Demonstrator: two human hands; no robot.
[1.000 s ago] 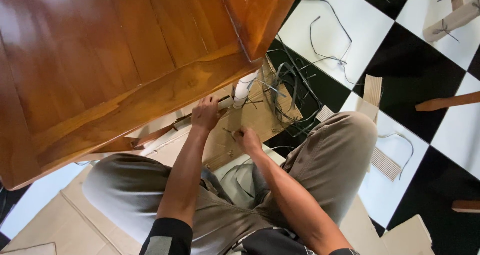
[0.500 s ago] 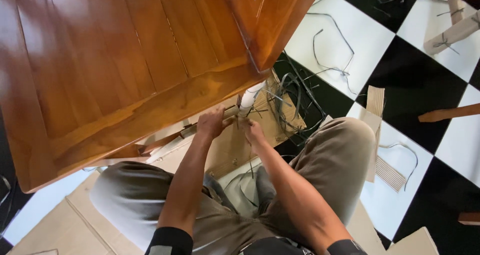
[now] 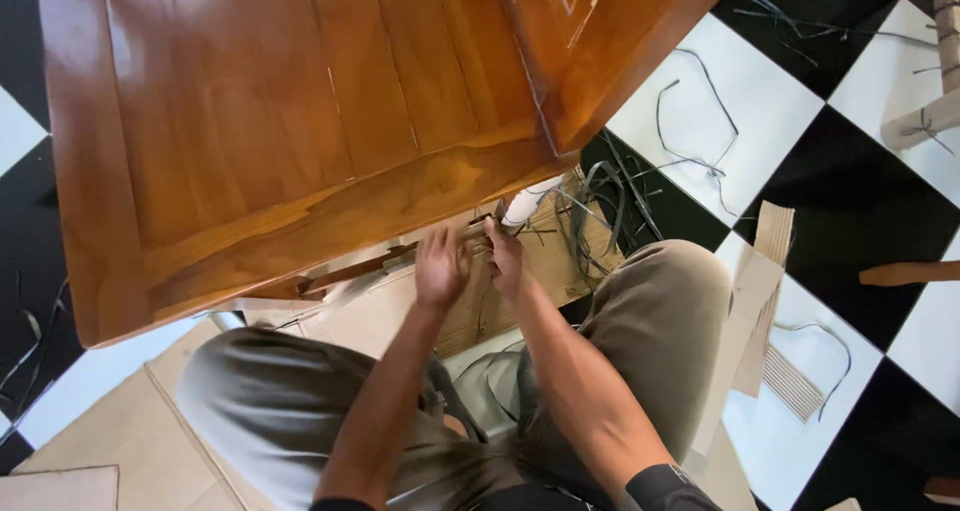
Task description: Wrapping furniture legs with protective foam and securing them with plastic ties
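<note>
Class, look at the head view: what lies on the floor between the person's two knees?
Flattened cardboard, with both hands, left hand and right hand, working above it.

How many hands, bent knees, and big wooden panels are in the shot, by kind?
Hands: 2, the left hand and the right hand
Bent knees: 2, left knee, right knee
Large wooden panels: 1, the varnished wooden panel
Total: 5
</note>
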